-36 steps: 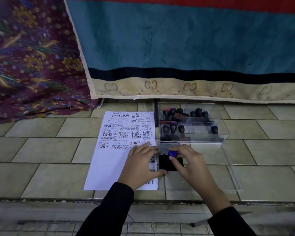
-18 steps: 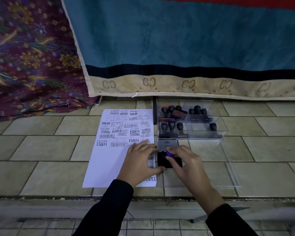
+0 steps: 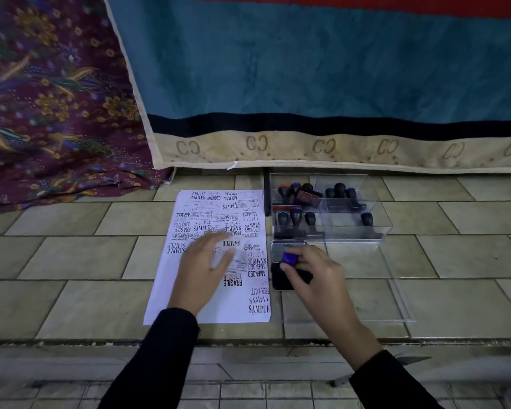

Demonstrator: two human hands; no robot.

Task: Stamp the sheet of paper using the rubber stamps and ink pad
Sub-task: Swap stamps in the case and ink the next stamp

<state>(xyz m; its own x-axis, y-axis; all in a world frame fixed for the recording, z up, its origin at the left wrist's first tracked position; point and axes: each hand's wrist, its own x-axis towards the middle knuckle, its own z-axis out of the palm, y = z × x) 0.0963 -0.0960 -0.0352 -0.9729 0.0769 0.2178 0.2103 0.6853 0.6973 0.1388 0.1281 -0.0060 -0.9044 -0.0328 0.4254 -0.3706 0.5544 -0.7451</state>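
A white sheet of paper (image 3: 186,299) lies on the tiled floor, covered in black stamped words over its upper part and right side. My left hand (image 3: 204,267) is spread over the middle of the sheet, fingers straight and blurred. To the right lies an open black ink pad (image 3: 281,280) with its silver lid (image 3: 278,250) folded back. My right hand (image 3: 316,278) pinches a rubber stamp with a purple handle (image 3: 289,257) down on the pad.
A clear plastic box (image 3: 378,211) with several dark-handled stamps stands just behind the ink pad. Its clear lid (image 3: 396,290) lies flat to the right of my right hand. A teal blanket and a patterned purple cloth hang behind. A floor step edge runs below the sheet.
My left hand has slid left from the sheet's right edge beside the ink pad onto the middle of the sheet. My right hand stays on the pad with the purple stamp.
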